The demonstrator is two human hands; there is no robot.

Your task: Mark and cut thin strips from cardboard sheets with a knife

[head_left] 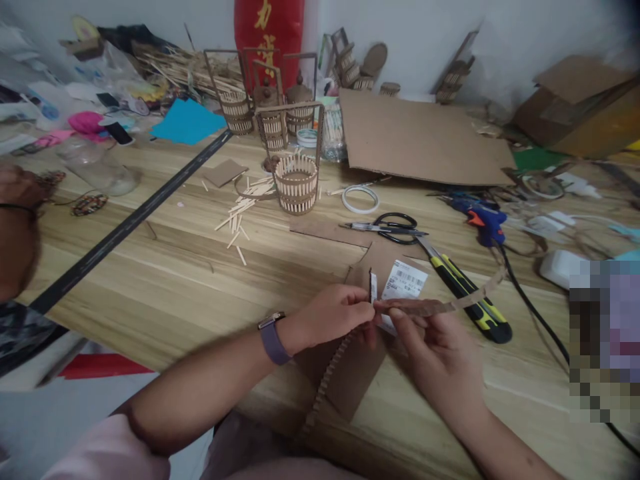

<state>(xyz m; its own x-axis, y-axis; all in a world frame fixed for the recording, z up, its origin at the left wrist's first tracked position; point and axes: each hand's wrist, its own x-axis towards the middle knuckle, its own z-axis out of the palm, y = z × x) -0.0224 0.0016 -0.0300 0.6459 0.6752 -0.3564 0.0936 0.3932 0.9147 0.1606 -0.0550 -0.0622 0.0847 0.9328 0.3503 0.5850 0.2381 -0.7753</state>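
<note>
My left hand (343, 312), with a watch on a purple band, is closed in a pinch on a narrow brown cardboard strip (465, 299). My right hand (440, 340) pinches the same strip just to the right, thumb on top. The strip's free end curves up to the right. Below my left hand hangs a ridged length of strip (327, 375), over a piece of cardboard (357, 387). A small dark-edged white piece (373, 287) stands up by my left fingertips; whether they grip it I cannot tell. Behind lies a white printed label (404, 280) on cardboard.
A yellow-black utility knife (470, 297), scissors (400, 228), a tape roll (360, 199) and a blue glue gun (485, 220) lie beyond my hands. A small stick bucket (296, 183) stands by loose sticks (243, 210). Another person's arm (17, 233) rests at left.
</note>
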